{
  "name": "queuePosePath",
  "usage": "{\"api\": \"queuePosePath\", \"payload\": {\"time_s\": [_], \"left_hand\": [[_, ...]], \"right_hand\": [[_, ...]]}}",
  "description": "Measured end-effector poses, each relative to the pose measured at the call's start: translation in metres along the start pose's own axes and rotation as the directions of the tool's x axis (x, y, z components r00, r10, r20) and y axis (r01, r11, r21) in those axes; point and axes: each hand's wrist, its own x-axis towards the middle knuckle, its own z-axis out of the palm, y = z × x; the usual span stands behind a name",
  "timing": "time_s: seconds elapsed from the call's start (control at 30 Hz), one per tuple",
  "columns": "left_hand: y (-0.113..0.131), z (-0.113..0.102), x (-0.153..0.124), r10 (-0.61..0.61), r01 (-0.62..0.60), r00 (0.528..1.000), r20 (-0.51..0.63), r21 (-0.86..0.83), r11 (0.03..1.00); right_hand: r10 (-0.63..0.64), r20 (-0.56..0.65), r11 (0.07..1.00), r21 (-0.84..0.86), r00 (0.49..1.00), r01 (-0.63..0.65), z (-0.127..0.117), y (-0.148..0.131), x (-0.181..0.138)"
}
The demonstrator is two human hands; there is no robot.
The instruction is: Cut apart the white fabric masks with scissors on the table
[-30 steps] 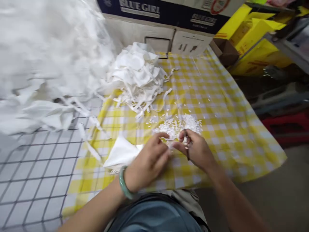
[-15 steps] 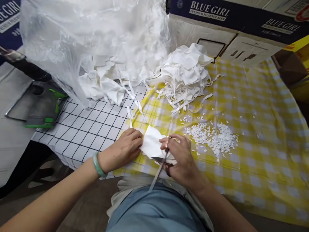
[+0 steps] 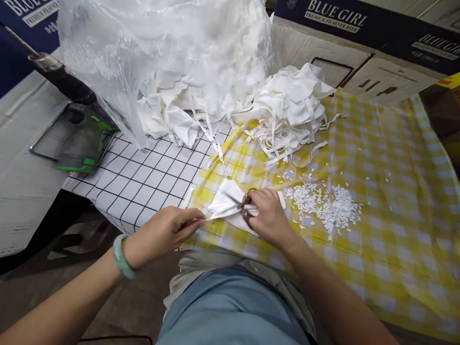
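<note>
A white cloth piece point(image 3: 225, 197) lies on the yellow-checked cover in front of me. Between thumb and fingertips, my left hand point(image 3: 167, 231) pinches a thin white strap point(image 3: 210, 219) at its left corner, drawn fairly taut. My right hand point(image 3: 270, 216) is wrapped round the handles of a pair of scissors point(image 3: 247, 200), which rest over the cloth. The blades point left and blur into the white fabric, so whether they are apart is unclear. More white cloth shows under and beyond the right hand.
Behind stand a heap of white strapped pieces point(image 3: 291, 112) and a big clear plastic bag point(image 3: 172, 43) of similar pieces. Tiny white clippings point(image 3: 334, 206) lie to the right. A green-and-grey tool point(image 3: 81, 139) is at the left, with cardboard boxes point(image 3: 338, 48) at the back.
My left hand has moved left and now pinches the strap. The scissors have swung from pointing toward me to pointing left across the cloth. The view has shifted slightly.
</note>
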Motion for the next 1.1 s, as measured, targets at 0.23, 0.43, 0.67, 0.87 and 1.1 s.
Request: {"api": "queuePosePath", "payload": {"time_s": [0.23,0.43,0.67,0.87,1.1], "left_hand": [[0.024,0.000,0.006,-0.127,0.265,0.959,0.252,-0.643,0.718],[0.042,0.005,0.015,-0.153,0.310,0.948,0.280,-0.922,0.232],[0.075,-0.004,0.022,0.054,-0.013,0.998,0.018,-0.854,0.520],[0.092,0.002,0.040,0.080,-0.341,0.934,-0.348,-0.799,0.495],[0.087,0.038,0.060,-0.061,-0.362,0.868,-0.493,-0.711,0.603]], "right_hand": [[0.162,0.057,0.931,0.323,0.985,-0.172,-0.030,0.005,0.027],[-0.003,-0.153,0.888,0.454,0.988,0.073,-0.034,-0.016,0.016],[0.122,0.168,0.507,0.836,0.978,-0.207,-0.007,-0.023,0.015],[0.015,0.339,0.311,0.893,0.941,-0.326,-0.002,-0.026,0.028],[0.135,-0.101,0.947,0.304,0.986,-0.098,-0.051,-0.005,-0.009]]}}
